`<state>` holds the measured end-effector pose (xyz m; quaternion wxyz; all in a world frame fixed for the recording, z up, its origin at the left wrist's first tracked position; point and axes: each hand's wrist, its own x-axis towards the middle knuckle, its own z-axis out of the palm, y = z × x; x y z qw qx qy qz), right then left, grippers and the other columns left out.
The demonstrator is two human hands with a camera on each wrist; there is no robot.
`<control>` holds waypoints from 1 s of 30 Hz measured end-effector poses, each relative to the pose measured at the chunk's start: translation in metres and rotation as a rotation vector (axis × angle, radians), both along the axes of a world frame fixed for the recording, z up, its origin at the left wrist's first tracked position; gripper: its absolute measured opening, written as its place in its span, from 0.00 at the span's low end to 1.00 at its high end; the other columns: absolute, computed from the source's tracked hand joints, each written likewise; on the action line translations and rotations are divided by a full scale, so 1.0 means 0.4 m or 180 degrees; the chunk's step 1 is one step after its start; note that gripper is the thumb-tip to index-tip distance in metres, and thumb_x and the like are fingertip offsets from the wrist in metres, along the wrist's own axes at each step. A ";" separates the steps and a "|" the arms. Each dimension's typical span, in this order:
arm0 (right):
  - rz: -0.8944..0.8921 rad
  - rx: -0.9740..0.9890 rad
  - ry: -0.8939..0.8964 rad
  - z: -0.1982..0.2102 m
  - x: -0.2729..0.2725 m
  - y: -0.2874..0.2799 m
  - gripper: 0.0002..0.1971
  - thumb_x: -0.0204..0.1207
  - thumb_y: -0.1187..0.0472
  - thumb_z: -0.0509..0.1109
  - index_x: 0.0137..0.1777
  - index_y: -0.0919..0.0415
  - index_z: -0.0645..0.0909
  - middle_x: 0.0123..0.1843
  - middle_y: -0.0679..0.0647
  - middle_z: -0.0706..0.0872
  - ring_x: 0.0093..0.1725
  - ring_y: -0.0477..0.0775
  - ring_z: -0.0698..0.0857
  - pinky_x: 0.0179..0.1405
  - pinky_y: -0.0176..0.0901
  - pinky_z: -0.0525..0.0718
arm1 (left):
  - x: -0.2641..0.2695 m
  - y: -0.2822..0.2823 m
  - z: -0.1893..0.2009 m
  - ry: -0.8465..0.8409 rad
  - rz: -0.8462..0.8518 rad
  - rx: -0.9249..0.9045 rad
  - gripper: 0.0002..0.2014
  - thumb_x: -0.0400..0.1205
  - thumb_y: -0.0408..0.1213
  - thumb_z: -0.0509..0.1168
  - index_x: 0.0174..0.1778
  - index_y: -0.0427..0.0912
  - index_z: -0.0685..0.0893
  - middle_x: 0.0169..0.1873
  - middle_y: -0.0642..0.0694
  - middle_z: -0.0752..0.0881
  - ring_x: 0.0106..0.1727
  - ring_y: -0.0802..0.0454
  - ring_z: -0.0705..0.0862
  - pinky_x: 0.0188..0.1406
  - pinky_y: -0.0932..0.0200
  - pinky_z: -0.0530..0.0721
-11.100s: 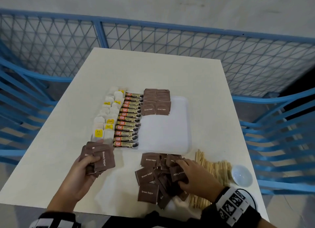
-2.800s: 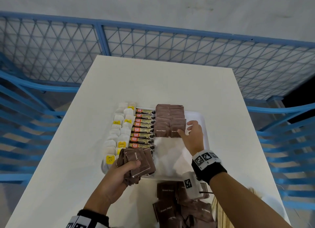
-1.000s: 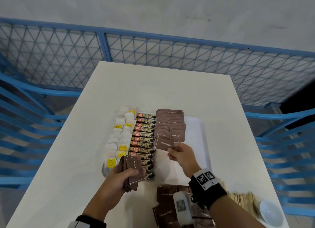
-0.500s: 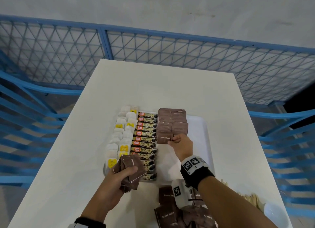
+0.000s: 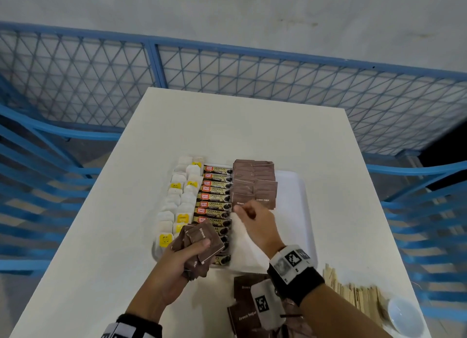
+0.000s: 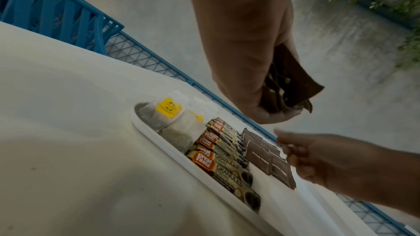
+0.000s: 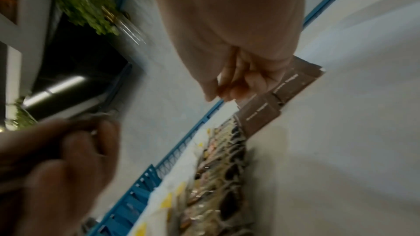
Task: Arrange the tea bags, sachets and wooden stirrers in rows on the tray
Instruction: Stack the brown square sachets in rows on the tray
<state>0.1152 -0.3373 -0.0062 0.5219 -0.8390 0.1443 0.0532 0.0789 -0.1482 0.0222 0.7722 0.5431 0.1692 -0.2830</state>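
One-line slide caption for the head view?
Left hand grips brown sugar sachets while right hand hovers at the sachet row on the white tray.

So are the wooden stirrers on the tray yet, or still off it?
Off it. The wooden stirrers lie in a loose pile on the table, beside the white tray's near right corner.

Gold-and-black coffee stick sachets (image 5: 214, 196): "Great Taste GRANULES" ("STRONG" legible in left-wrist view). Flat brown paper sachets (image 5: 254, 186): "Brown Sugar". Yellow paper tea-bag tags (image 5: 182, 217): print unreadable.
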 end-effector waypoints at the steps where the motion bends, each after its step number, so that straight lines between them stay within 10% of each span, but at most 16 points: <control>1: 0.0322 0.0154 0.0097 0.016 -0.017 0.010 0.12 0.79 0.48 0.64 0.43 0.57 0.77 0.34 0.46 0.80 0.32 0.41 0.77 0.33 0.24 0.74 | -0.001 -0.001 -0.002 0.0004 0.0005 -0.0019 0.20 0.65 0.26 0.75 0.53 0.42 0.84 0.35 0.42 0.90 0.31 0.48 0.88 0.35 0.57 0.81; 4: 0.1019 0.0951 0.0395 0.051 -0.069 0.034 0.15 0.78 0.46 0.62 0.42 0.59 0.76 0.33 0.48 0.79 0.28 0.38 0.77 0.30 0.25 0.73 | -0.007 -0.007 0.006 0.0039 0.0109 -0.0072 0.16 0.71 0.30 0.70 0.55 0.42 0.84 0.36 0.43 0.91 0.32 0.49 0.88 0.33 0.57 0.84; 8: 0.1148 0.1220 0.0256 0.051 -0.094 0.046 0.08 0.74 0.60 0.73 0.38 0.56 0.75 0.32 0.46 0.78 0.28 0.37 0.75 0.30 0.26 0.74 | -0.013 -0.013 0.008 -0.0091 0.0105 -0.0116 0.33 0.55 0.46 0.83 0.56 0.42 0.86 0.39 0.41 0.91 0.35 0.49 0.89 0.33 0.55 0.86; 17: 0.1220 0.1573 0.0363 0.077 -0.095 0.020 0.11 0.79 0.74 0.61 0.41 0.58 0.70 0.41 0.57 0.78 0.37 0.58 0.82 0.36 0.41 0.84 | -0.015 0.003 0.002 0.0015 0.0153 -0.0023 0.22 0.65 0.38 0.72 0.55 0.36 0.85 0.32 0.37 0.88 0.29 0.46 0.85 0.37 0.56 0.74; 30: 0.0703 0.1749 0.0658 0.082 -0.128 0.023 0.15 0.75 0.70 0.69 0.61 0.64 0.77 0.49 0.55 0.85 0.38 0.46 0.86 0.39 0.36 0.86 | -0.019 -0.018 -0.008 -0.0007 0.0321 0.0120 0.07 0.76 0.27 0.67 0.48 0.39 0.84 0.28 0.41 0.87 0.28 0.50 0.86 0.22 0.66 0.74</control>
